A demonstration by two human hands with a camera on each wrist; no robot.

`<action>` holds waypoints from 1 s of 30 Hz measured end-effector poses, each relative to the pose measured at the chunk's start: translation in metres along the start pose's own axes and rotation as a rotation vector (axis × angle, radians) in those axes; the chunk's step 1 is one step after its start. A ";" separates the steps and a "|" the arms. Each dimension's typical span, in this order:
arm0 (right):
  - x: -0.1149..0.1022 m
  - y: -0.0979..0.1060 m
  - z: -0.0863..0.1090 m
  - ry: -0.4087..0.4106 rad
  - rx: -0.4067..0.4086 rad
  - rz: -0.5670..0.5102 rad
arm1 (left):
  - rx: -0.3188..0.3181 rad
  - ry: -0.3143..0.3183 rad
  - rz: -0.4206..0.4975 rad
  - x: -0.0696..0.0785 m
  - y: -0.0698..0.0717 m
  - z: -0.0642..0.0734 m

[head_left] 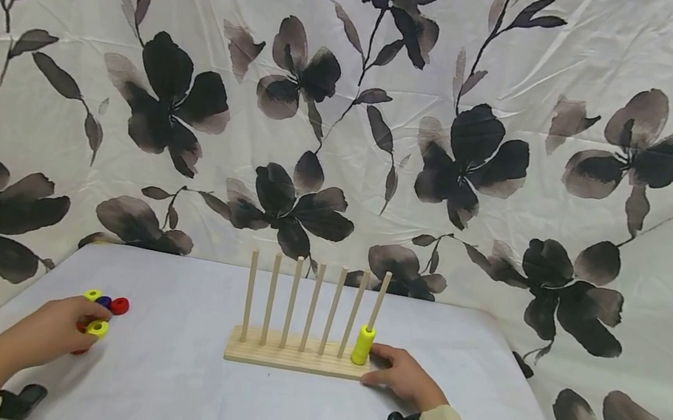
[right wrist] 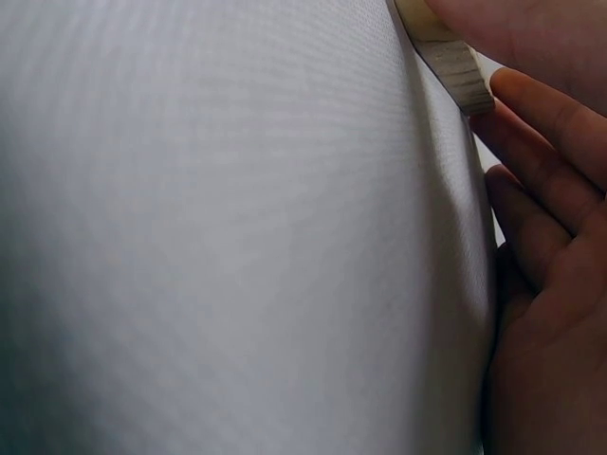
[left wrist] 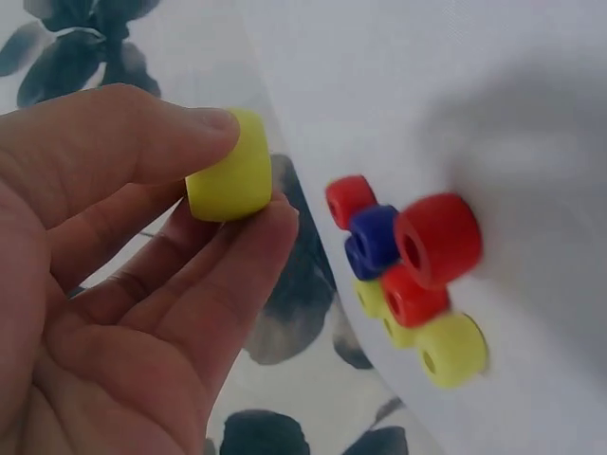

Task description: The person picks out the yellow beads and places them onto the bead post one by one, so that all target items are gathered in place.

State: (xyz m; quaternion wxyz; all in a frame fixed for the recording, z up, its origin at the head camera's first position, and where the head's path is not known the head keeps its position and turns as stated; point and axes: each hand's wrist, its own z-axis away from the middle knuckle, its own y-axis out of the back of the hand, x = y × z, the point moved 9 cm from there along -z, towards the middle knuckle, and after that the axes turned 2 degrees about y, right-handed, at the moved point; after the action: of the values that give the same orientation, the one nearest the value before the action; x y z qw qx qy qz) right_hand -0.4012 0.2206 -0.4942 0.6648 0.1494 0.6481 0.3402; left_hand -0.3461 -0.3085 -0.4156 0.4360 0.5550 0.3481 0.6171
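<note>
Pinched between the thumb and fingers of my left hand (head_left: 60, 328) is a yellow bead (left wrist: 235, 178), held above the table. Below it in the left wrist view lies a loose cluster of beads: a blue bead (left wrist: 377, 237), a large red bead (left wrist: 444, 239), a yellow bead (left wrist: 455, 349) and several others. My right hand (head_left: 408, 379) grips the right end of a wooden peg rack (head_left: 292, 361), thumb at the front and fingers behind. Its rightmost peg carries a stack of yellow beads (head_left: 362, 347); the other upright pegs are bare.
A white table (head_left: 194, 403) lies under everything, its back edge meeting a floral cloth (head_left: 337, 128). The rack stands near the middle, the loose beads close to the table's left edge. A black wrist strap (head_left: 22, 402) sits on the left arm.
</note>
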 end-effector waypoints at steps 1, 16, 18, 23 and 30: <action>0.000 0.000 0.000 0.002 0.001 0.005 | 0.002 -0.003 0.008 0.002 0.000 0.000; 0.000 0.000 -0.002 -0.030 0.004 -0.001 | 0.010 -0.096 0.128 0.044 -0.003 -0.001; 0.000 0.000 -0.001 -0.031 0.004 -0.002 | 0.007 -0.098 0.136 0.047 -0.004 -0.002; -0.001 0.001 0.000 -0.010 0.018 0.019 | 0.008 -0.111 0.148 0.057 -0.005 -0.004; 0.000 0.001 0.001 -0.004 0.022 0.016 | -0.005 -0.139 0.200 0.072 -0.009 -0.006</action>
State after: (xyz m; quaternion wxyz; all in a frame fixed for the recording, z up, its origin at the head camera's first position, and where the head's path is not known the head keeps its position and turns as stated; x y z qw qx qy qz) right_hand -0.4001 0.2218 -0.4935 0.6615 0.1624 0.6493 0.3384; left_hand -0.3507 -0.2383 -0.3973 0.3967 0.6274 0.2580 0.6184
